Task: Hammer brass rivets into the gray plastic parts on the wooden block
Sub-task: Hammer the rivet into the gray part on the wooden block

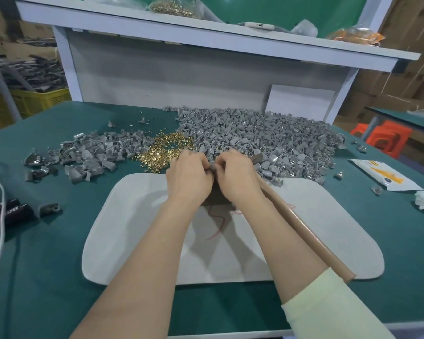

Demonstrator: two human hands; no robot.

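My left hand (189,177) and my right hand (238,177) meet fingertip to fingertip over a dark wooden block (214,198) on the white mat. A small gray plastic part (212,167) shows between them, pinched by my left fingers. My right hand is curled round a hammer near its head (256,157). Its brown handle (304,231) runs back under my right forearm. A heap of brass rivets (164,148) lies just beyond my left hand. The block is mostly hidden by both hands.
A large pile of gray plastic parts (267,135) spreads behind and right of my hands, a smaller pile (91,152) to the left. The white mat (137,241) lies on the green table. Black tools (8,211), a white cable and a white packet (382,174) lie at the sides.
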